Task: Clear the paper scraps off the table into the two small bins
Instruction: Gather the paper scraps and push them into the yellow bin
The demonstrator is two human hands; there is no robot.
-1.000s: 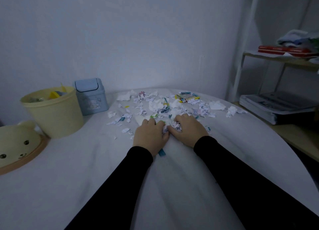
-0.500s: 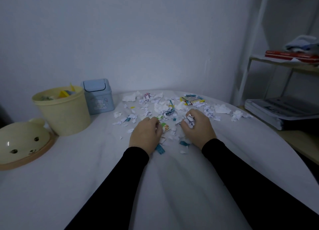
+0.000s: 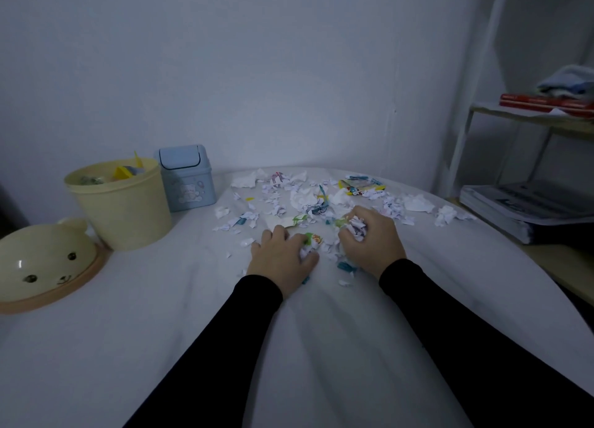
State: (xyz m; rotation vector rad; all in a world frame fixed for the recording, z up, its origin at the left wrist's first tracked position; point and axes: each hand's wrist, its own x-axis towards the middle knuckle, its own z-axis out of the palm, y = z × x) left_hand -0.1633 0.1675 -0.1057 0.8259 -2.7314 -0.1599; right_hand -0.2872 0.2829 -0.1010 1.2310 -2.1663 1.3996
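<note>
At the far left lies a bear-face lid [image 3: 41, 260], off its container, and just beside it stands the yellow bin [image 3: 123, 209], open-topped with some coloured scraps already inside; the blue bin [image 3: 186, 178], touching or nearly touching it on the far side, has its swing flap shut. Both of the 2 bins sit well to the left of the hands on the table [image 3: 144, 315]. The left hand [image 3: 283, 260] rests near the middle of the table, fingers curled round a small wad of scraps against the thumb. Just beside it, the right hand [image 3: 369, 238] grips a fuller handful, fingers clamped over white and printed bits. The paper scraps [image 3: 308, 199] spread in a loose band beyond and to the right of both hands, toward the wall. The left hand is the nearer to the bins, so its load probably has the shorter trip, leftward to the open yellow rim; much of the pile remains untouched.
</note>
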